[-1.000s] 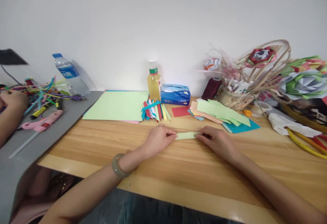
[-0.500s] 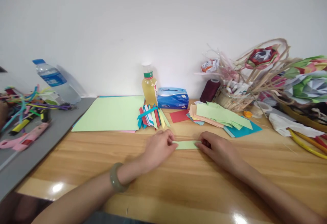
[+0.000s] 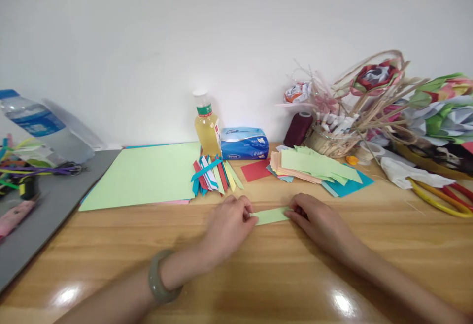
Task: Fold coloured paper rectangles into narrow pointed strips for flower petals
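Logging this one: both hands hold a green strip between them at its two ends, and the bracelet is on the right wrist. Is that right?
Not quite: the head view shows the bracelet on the left wrist, not the right. The left hand and right hand do hold the green strip between them at its two ends.
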The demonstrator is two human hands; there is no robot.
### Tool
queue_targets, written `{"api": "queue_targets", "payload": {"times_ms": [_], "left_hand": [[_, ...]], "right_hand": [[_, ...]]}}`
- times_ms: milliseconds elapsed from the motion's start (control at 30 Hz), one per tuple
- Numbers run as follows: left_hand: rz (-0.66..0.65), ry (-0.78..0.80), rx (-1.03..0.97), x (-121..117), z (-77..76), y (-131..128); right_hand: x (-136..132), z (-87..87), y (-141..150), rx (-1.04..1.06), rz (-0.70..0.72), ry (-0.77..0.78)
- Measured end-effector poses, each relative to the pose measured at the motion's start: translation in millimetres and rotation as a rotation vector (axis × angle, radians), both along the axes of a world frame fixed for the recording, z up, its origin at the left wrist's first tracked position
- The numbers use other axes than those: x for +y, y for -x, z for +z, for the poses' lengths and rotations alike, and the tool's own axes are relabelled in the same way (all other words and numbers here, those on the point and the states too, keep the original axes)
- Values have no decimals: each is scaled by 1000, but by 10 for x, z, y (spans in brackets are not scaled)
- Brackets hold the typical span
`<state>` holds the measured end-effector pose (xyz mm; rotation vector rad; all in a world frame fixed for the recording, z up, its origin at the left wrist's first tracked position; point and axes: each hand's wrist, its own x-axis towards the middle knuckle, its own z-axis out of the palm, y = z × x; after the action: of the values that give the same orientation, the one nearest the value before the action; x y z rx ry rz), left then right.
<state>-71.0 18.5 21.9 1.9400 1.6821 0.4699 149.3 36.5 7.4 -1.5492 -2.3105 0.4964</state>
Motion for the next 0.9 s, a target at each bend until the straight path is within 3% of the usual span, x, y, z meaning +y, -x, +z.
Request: {"api": "queue_targets", "payload": {"times_ms": [267, 533, 733, 900], "left_hand": [[-21, -2, 37, 29, 29, -14], [-193, -103, 162, -22, 32, -25], [-321, -198, 311, -49, -35, -9], [-429, -352, 455, -57, -119, -3]], "right_hand": [[7, 12, 15, 19, -1, 11], [-21, -30, 39, 92, -88, 56], [-73, -128, -21, 171, -74, -127], [-272, -34, 15, 65, 37, -369]]}}
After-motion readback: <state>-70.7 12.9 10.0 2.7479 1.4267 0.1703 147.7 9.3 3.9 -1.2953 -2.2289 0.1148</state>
